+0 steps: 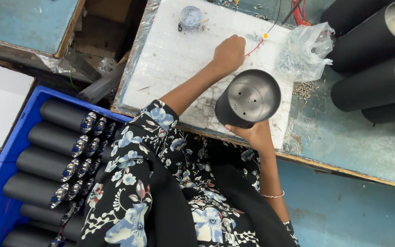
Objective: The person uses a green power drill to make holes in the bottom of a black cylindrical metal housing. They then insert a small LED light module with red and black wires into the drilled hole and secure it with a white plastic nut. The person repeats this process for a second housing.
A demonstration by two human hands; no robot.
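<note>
At frame centre, the right hand (253, 134) grips a black metal cylinder (248, 99) from below; the left hand (229, 54), fingers closed, pinches a red wire (254, 48) on the white board (170, 59).

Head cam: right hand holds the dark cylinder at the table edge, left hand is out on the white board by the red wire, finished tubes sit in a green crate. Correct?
Not quite: the crate is blue, not green, as the head view shows. The rest holds: the right hand holds the dark cylinder at the table edge, and the left hand is on the white board by the red wire.
</note>
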